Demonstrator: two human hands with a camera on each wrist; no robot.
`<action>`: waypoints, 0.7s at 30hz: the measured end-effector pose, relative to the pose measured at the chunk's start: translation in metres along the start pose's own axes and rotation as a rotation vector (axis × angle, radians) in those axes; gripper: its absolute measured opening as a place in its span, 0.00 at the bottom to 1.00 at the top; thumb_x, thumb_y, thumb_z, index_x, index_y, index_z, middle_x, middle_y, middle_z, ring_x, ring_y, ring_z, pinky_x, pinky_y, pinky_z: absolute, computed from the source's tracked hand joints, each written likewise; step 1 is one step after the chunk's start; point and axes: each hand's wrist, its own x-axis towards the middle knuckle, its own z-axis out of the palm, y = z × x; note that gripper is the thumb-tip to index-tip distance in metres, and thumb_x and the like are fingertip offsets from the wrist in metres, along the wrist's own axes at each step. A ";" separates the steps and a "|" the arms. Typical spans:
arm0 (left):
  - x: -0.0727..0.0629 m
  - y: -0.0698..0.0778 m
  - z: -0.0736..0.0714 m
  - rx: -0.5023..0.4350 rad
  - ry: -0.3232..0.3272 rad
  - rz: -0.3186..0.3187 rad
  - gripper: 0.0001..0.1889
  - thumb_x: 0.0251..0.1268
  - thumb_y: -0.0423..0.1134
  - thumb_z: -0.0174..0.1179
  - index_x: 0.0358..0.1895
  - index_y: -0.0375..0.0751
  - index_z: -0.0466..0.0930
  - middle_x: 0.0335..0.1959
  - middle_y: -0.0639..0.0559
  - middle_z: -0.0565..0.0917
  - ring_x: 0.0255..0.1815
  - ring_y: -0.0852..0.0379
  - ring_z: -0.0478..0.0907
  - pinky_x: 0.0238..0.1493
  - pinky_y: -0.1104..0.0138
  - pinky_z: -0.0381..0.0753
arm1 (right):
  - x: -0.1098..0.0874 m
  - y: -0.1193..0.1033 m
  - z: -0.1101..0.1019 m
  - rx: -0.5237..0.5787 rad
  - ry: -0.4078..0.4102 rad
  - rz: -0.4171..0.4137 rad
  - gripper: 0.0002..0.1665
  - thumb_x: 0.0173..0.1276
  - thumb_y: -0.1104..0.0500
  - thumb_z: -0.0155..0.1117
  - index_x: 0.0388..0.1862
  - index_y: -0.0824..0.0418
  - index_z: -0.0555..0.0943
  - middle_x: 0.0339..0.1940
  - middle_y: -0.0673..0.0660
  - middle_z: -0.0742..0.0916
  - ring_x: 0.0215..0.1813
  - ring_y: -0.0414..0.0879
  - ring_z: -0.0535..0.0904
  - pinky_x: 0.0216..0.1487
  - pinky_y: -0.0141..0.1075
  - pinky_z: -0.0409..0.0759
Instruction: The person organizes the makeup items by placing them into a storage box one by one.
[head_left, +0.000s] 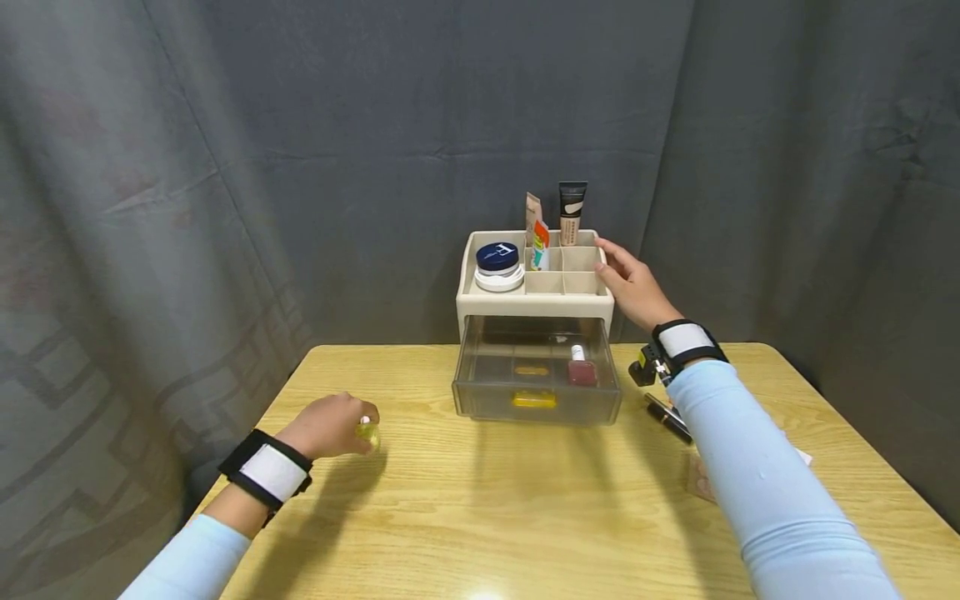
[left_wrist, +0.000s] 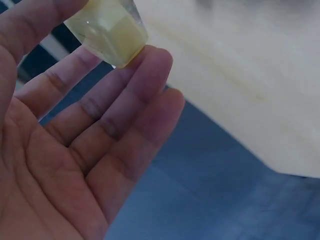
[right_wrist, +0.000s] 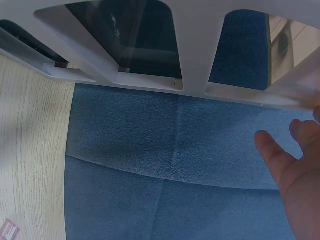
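Observation:
My left hand (head_left: pixel 333 427) pinches a small clear bottle (left_wrist: pixel 111 35) of yellow liquid, held over the left part of the table; a bit of white shows at its top in the head view. In the left wrist view the other fingers (left_wrist: pixel 150 120) extend loosely beside it. My right hand (head_left: pixel 633 287) is at the upper right rim of a cream desktop organizer (head_left: pixel 536 306), fingers fairly straight at its edge. Below, the organizer's smoky see-through drawer (head_left: pixel 487 402) is pulled out. Inside lies a small bottle (head_left: pixel 582 372) with a dark red body and white cap.
On the organizer's top stand a navy-lidded round compact (head_left: pixel 497 257), a black-capped tube (head_left: pixel 571 212) and a small colourful tube (head_left: pixel 540 247). Dark pen-like sticks (head_left: pixel 670 421) and a pinkish packet (head_left: pixel 699 479) lie beside and partly under my right forearm. Grey curtain (head_left: pixel 375 167) hangs behind the table (head_left: pixel 420 517).

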 end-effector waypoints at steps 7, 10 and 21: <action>0.019 0.022 -0.039 0.049 0.028 0.097 0.15 0.46 0.42 0.77 0.36 0.42 0.85 0.24 0.59 0.80 0.23 0.63 0.72 0.27 0.64 0.75 | -0.001 0.000 -0.001 -0.004 -0.001 0.020 0.32 0.79 0.54 0.47 0.78 0.58 0.57 0.77 0.60 0.60 0.75 0.53 0.56 0.69 0.51 0.58; 0.028 0.033 -0.059 0.066 0.039 0.137 0.13 0.47 0.42 0.76 0.35 0.44 0.84 0.25 0.60 0.80 0.23 0.63 0.72 0.27 0.64 0.76 | -0.002 0.001 -0.002 -0.010 -0.001 0.024 0.32 0.79 0.53 0.47 0.78 0.57 0.56 0.77 0.59 0.59 0.75 0.53 0.55 0.70 0.50 0.57; 0.050 0.064 -0.120 0.086 0.055 0.172 0.16 0.51 0.45 0.75 0.41 0.44 0.86 0.24 0.60 0.81 0.21 0.63 0.74 0.27 0.64 0.77 | -0.002 0.000 0.000 0.004 0.001 0.004 0.32 0.79 0.53 0.47 0.78 0.58 0.57 0.77 0.60 0.60 0.75 0.53 0.55 0.69 0.49 0.58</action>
